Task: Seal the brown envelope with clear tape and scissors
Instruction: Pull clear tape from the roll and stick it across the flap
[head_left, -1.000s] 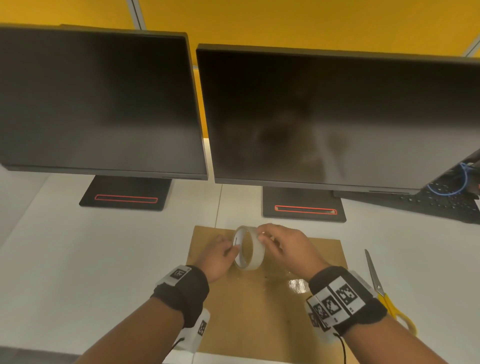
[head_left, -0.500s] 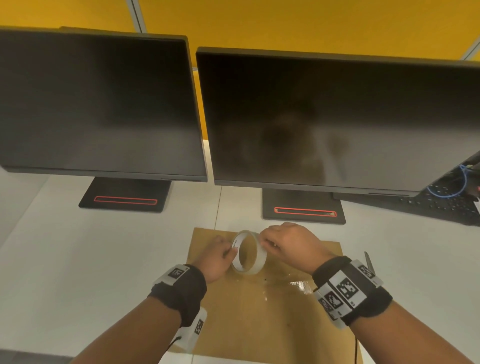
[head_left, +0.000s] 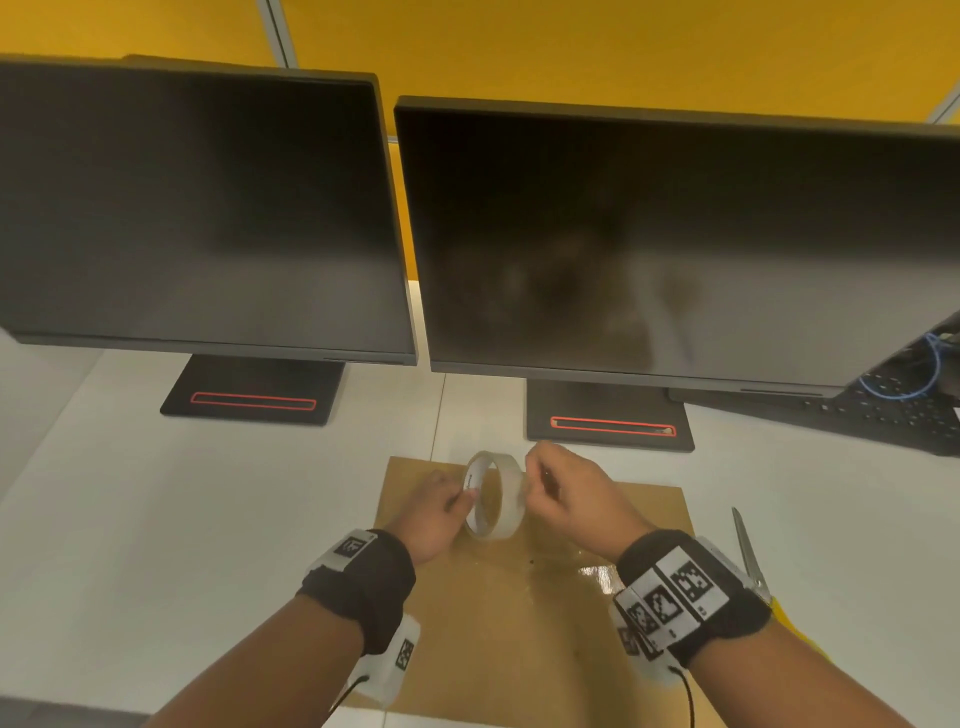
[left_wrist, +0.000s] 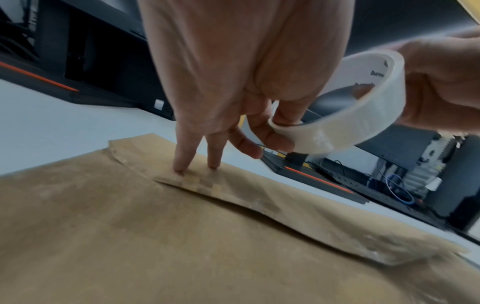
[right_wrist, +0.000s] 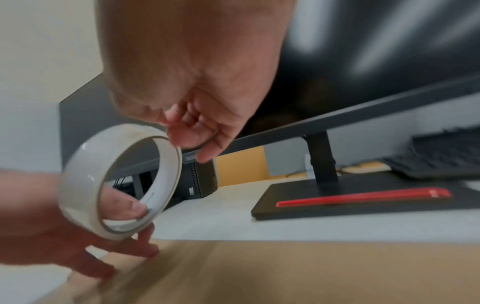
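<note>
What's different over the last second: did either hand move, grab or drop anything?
Little has changed. The right hand has shifted slightly, its wrist now covering most of the scissors in the head view. The left hand still pinches the tape roll and presses two fingers on the envelope flap. Nothing was taken or let go; the envelope and scissors lie where they were.
</note>
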